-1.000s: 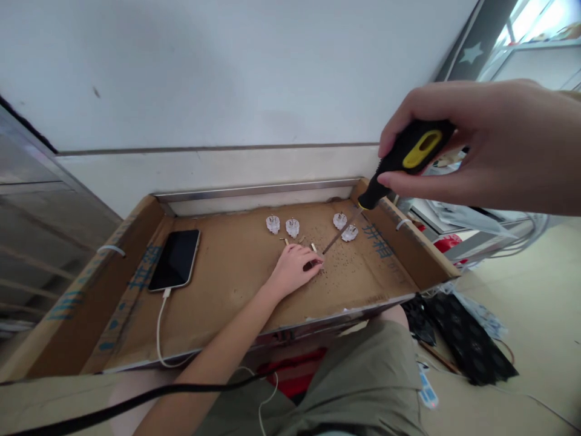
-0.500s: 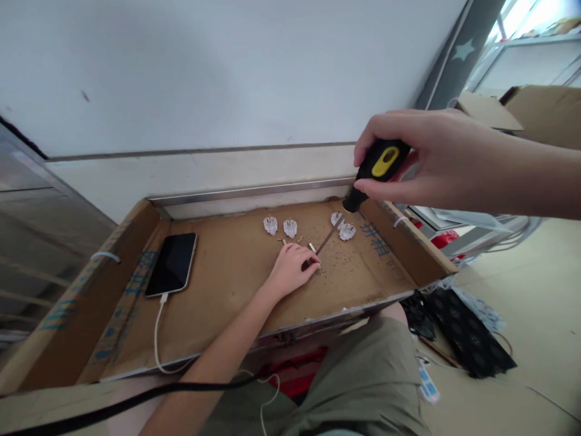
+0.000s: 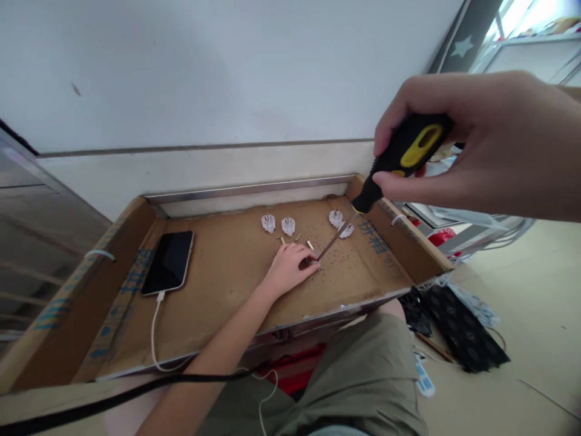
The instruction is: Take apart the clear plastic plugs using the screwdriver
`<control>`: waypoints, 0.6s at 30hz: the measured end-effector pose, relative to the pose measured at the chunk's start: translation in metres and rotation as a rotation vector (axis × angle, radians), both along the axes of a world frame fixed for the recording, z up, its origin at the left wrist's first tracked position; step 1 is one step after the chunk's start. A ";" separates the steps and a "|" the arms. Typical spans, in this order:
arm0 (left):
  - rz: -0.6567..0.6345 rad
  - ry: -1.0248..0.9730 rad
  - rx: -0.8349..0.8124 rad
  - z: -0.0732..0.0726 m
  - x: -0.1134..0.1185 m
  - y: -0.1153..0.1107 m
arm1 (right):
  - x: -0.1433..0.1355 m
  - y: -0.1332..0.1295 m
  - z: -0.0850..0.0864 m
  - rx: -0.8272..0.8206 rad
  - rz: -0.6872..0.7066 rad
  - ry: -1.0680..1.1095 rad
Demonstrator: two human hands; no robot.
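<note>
My right hand (image 3: 481, 139) is wrapped round the black and yellow handle of a screwdriver (image 3: 420, 146). Its metal shaft slants down and left, the tip meeting the fingertips of my left hand (image 3: 290, 267). Thumb and fingers of that hand are pinched on a small piece on the cardboard, mostly hidden by them. Just beyond lie small brass-coloured strips (image 3: 310, 244). Several whitish clear plug parts with metal pins lie farther back: one plug part (image 3: 268, 223) beside another plug part (image 3: 288, 226), and a close pair (image 3: 336, 217) near the screwdriver's shaft.
A cardboard-lined tray (image 3: 218, 327) with raised sides spans my lap against a white wall (image 3: 204, 79). On its left lies a phone (image 3: 167, 262) with a white charging cable (image 3: 154, 333). A black cord (image 3: 149, 393) crosses my left forearm. Dark specks dot the cardboard.
My right hand and the screwdriver handle have come closer to the camera and shifted right. My left hand stays in nearly the same place, its fingers still pinched.
</note>
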State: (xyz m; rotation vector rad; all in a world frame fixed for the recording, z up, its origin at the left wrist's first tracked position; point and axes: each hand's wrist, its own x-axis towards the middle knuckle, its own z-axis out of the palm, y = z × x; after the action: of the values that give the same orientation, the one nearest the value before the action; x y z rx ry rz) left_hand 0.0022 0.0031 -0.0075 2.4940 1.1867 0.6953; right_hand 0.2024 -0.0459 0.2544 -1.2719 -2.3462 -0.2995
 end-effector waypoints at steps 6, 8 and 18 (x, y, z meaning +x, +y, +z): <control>-0.003 -0.015 -0.002 -0.001 0.000 -0.001 | -0.002 -0.003 -0.001 0.031 0.060 -0.096; 0.001 -0.012 -0.008 -0.001 0.000 -0.001 | -0.002 -0.004 -0.001 0.035 0.067 -0.096; 0.002 -0.013 0.004 -0.002 0.000 -0.001 | -0.001 -0.003 -0.002 0.046 0.056 -0.125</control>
State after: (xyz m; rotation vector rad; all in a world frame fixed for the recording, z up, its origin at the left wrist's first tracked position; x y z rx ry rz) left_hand 0.0023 0.0021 -0.0090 2.4880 1.1843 0.7142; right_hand 0.2014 -0.0484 0.2520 -1.1950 -2.4600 -0.4232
